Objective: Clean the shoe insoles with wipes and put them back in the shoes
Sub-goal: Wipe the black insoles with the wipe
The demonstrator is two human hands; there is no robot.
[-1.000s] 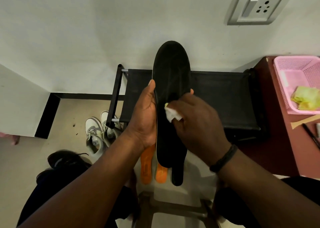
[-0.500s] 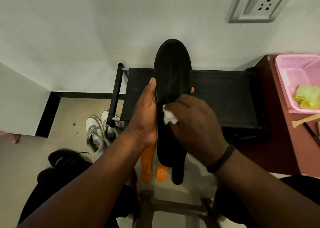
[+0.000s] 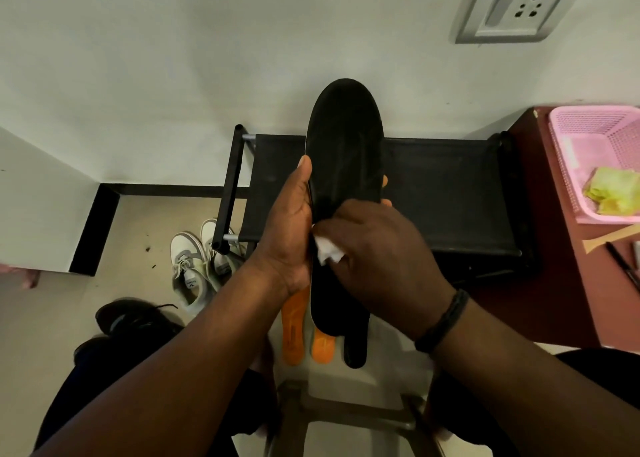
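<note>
The right hand point(image 3: 377, 259), banded at the wrist by a dark braided bracelet point(image 3: 441, 321), is curled round a crumpled white wipe point(image 3: 327, 248), which is pressed against the black insole point(image 3: 344, 165); the left hand point(image 3: 289, 238) is clamped on the insole's left edge, thumb laid upward along it and fingertips visible at the far edge. The insole is held upright before the body, long and rounded at the toe, matte with faint streaks; since the earlier frames the wipe is seen lower and nearer the left edge. Beneath it, two orange insoles point(image 3: 294, 328) and another black one point(image 3: 356, 345) are laid on a pale surface; a black fabric shoe rack point(image 3: 450, 193) is placed behind, white sneakers point(image 3: 194, 266) and black shoes point(image 3: 131, 318) on the floor to the left; a pink perforated basket point(image 3: 588, 144) is set on the maroon table point(image 3: 561, 283).
</note>
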